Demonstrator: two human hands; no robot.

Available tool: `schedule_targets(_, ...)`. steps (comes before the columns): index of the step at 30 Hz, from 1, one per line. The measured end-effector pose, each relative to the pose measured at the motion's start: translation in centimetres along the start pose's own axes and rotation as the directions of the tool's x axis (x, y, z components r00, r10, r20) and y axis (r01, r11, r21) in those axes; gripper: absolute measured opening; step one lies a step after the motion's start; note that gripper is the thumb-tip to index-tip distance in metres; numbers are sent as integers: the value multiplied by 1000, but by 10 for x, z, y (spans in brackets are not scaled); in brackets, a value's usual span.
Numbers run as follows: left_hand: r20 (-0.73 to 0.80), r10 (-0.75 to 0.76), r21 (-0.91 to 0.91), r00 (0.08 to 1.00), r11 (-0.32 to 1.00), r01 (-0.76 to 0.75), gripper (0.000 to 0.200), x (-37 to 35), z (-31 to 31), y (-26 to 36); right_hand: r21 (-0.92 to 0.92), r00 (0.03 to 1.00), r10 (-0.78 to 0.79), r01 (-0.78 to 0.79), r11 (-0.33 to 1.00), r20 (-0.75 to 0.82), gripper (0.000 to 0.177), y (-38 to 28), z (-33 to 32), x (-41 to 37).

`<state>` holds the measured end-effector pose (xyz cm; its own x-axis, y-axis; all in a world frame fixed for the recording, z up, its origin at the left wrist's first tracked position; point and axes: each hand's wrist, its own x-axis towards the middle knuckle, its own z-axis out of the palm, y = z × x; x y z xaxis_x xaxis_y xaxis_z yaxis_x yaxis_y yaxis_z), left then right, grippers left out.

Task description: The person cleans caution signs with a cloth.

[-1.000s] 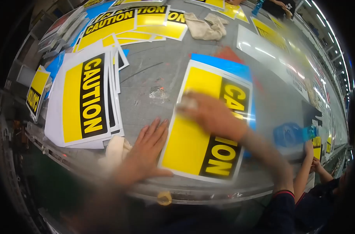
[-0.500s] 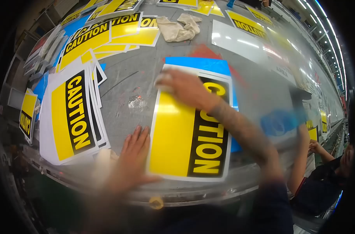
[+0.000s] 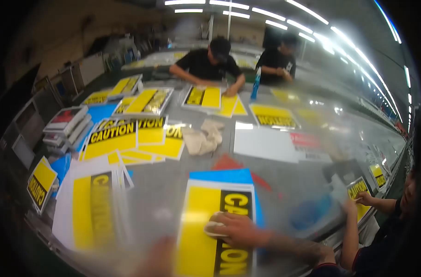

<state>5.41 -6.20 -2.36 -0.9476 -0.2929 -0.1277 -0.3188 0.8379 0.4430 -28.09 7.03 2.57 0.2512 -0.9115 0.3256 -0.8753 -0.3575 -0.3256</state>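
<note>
A yellow and black CAUTION sign (image 3: pixel 192 217) lies in front of me on a blue sheet (image 3: pixel 219 176). My right hand (image 3: pixel 240 229) presses a white cloth (image 3: pixel 215 227) onto the sign, near its middle, with the fingers closed over the cloth. Left of the sign, my left hand (image 3: pixel 162 254) is a blur at the bottom of the view, and its fingers cannot be made out. Beside it is a stack of CAUTION signs (image 3: pixel 83 210), also blurred.
A crumpled beige cloth (image 3: pixel 202 137) lies beyond the sign, among more signs (image 3: pixel 113 138). Two people (image 3: pixel 210 64) stand across the table; another person's arms (image 3: pixel 351 226) are at the right. A blue spray bottle (image 3: pixel 255 85) stands at the far side.
The view has tilted up, bringing the people across the table into sight. My right hand has moved from the sign's far left part toward its middle.
</note>
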Motion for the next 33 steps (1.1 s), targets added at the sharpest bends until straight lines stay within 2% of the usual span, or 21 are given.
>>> schedule_targets(2,-62,56,-72,996,996,-61,130,-10,-13,14,-235,995,18,-40,971,-96,38,54,6,0)
schedule_targets(3,-44,64,-28,997,997,-65,138,-8,-9,12,-199,952,183,-234,952,-244,36,76,15,-3)
schedule_targets(4,-53,50,11,997,999,-50,140,-9,-6,9,-150,935,247,-291,945,-257,35,70,13,2)
schedule_targets(6,-36,16,60,999,998,-14,142,-6,-2,10,-103,969,166,-187,977,-182,32,40,10,8)
schedule_targets(9,-29,-9,-37,1000,999,8,144,-9,-10,15,102,997,-76,73,992,19,32,-33,16,-3)
schedule_targets(10,-7,-43,-43,999,998,43,145,-4,-14,18,50,981,-183,180,982,58,34,-34,23,-10)
schedule_targets(11,28,-40,0,999,999,40,146,-2,-15,18,60,984,-176,175,983,12,37,-19,29,-16)
schedule_targets(14,38,-39,49,999,998,37,146,-2,-12,17,-189,994,68,-82,978,-80,38,73,18,-14)
schedule_targets(15,29,-22,81,999,997,19,146,-1,-12,18,-361,976,143,-193,912,-162,38,85,3,-20)
schedule_targets(16,29,-18,83,999,996,16,147,-3,-11,19,-170,895,401,-434,885,-198,37,87,-4,-19)
schedule_targets(18,12,-4,92,1000,996,3,147,-3,-10,17,-327,971,208,-237,915,-121,36,56,8,-30)
schedule_targets(19,10,-1,87,1000,996,0,147,-3,-11,19,-187,990,136,-143,972,-47,36,24,12,-35)
schedule_targets(20,20,-5,87,1000,996,3,147,-3,-12,20,-188,997,44,-30,982,69,36,-15,9,-39)
schedule_targets(22,30,-9,88,1000,996,7,146,-2,-15,22,-17,993,-99,100,995,70,36,-65,16,-57)
schedule_targets(24,34,-18,98,999,995,15,147,-2,-15,22,52,998,-51,49,997,46,38,-42,12,-57)
schedule_targets(26,42,-18,114,999,993,13,148,-2,-15,20,-143,989,122,-110,984,84,43,21,-5,-44)
schedule_targets(27,33,-21,116,999,993,17,147,-2,-13,21,-315,982,137,-172,934,-131,43,61,3,-49)
schedule_targets(28,33,-20,105,999,994,16,147,-2,-12,23,-295,960,214,-260,919,-179,42,82,-4,-49)
schedule_targets(30,21,-20,88,1000,996,18,146,-1,-14,23,-323,962,170,-233,917,-213,38,56,6,-56)
schedule_targets(32,18,-9,101,1000,995,7,146,-3,-14,22,-317,998,55,-59,947,-21,36,-12,10,-59)
schedule_targets(33,13,-4,109,1000,994,3,146,-3,-13,20,-170,999,37,-40,985,-18,38,-53,18,-69)
